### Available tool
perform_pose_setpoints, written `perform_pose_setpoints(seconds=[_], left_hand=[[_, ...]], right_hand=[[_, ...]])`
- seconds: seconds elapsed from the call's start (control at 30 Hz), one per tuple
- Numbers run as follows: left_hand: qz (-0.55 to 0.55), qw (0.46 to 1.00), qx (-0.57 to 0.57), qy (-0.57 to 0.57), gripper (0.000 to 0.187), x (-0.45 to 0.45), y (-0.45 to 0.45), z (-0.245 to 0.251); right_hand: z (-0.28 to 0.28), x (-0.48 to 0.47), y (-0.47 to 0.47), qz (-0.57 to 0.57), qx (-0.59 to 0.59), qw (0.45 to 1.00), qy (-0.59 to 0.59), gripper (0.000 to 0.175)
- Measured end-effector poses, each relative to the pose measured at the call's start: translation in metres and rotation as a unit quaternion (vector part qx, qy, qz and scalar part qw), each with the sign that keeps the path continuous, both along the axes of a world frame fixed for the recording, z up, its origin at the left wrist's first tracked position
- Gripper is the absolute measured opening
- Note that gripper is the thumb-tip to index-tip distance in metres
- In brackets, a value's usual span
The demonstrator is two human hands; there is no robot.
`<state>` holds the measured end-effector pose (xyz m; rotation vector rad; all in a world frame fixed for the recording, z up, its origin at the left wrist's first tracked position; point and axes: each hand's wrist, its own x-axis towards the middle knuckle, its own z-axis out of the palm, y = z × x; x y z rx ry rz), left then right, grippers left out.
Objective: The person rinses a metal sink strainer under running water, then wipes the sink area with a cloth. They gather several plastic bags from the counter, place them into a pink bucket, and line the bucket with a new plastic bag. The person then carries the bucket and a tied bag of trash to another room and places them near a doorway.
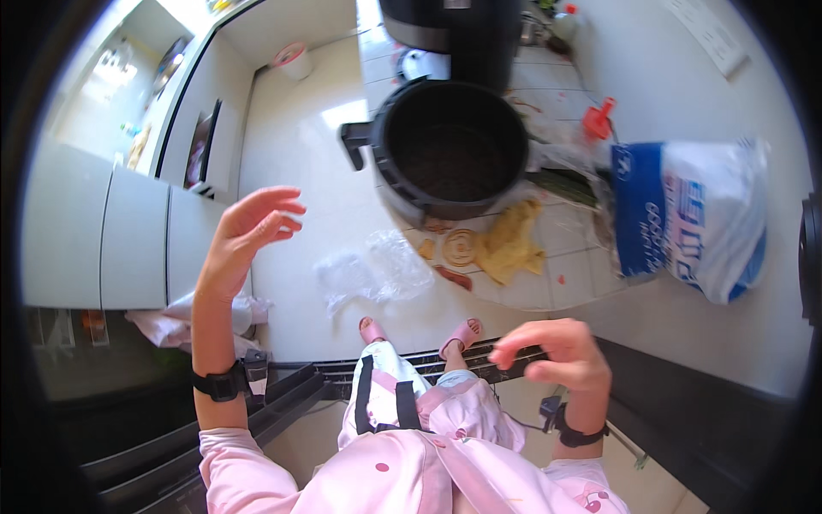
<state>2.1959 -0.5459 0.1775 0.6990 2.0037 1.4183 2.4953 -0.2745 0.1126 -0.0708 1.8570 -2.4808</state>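
My left hand [253, 228] is raised over the floor, fingers apart and curved, holding nothing. On the right, my right hand [555, 353] hovers in front of the tiled counter's near end, thumb and fingers apart and empty. Both wrists wear black straps. A black air fryer basket [453, 154] with its handle [355, 144] pointing left sits ahead of me, between and beyond both hands; its inside is dark. Behind it stands the black air fryer body [485, 38]. A crumpled yellow cloth [512, 241] lies at the basket's near side on the tiled counter [575, 270].
A blue and white plastic bag [700, 218] bearing writing stands on the right, by a red plastic object [598, 120] and dark green vegetables [565, 186]. Clear plastic wrap [379, 270] lies on the floor before my feet. A white bin [294, 61] stands farther off.
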Motion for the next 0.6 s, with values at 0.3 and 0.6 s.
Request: perform_pose_setpoints(seconds=[0.3, 0.6], left_hand=[[0.183, 0.954, -0.1, -0.215, 0.027, -0.091, -0.213, -0.244], [0.244, 0.879, -0.323, -0.252, 0.022, -0.129, -0.357, -0.595]], right_hand=[[-0.211, -0.143, -0.133, 0.005, -0.022, 0.943, -0.333, 0.022], [-0.49, -0.207, -0.19, -0.094, 0.182, 0.801, -0.562, 0.015]])
